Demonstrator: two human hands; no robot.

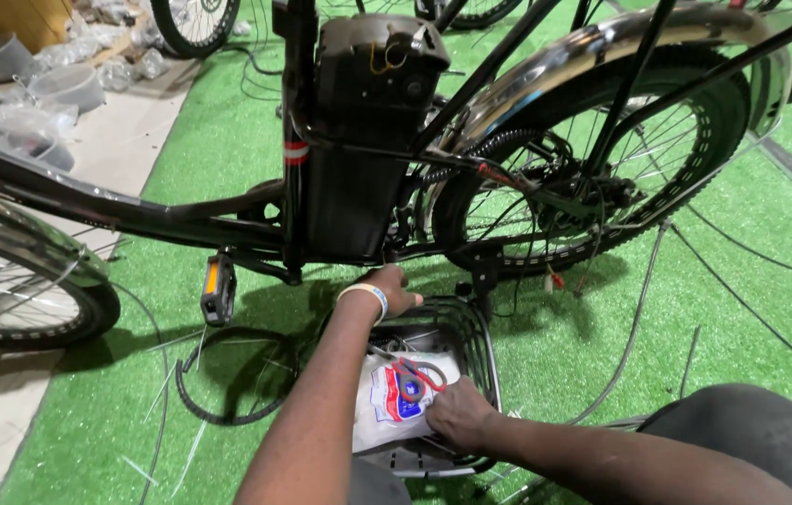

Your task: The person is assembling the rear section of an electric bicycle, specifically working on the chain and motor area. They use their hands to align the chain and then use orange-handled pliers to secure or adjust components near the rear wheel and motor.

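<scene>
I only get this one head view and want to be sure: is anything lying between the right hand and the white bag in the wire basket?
Nothing visible does. The right hand already rests on the white bag inside the black wire basket. Red-handled scissors lie on top of the bag, just beside that hand. The left hand is at the basket's far rim, under the bicycle frame.

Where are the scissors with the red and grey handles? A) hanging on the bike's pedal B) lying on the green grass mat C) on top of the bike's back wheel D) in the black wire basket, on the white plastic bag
D: the scissors with red and grey handles lie on the white plastic bag inside the black wire basket, beside the right hand.
</scene>
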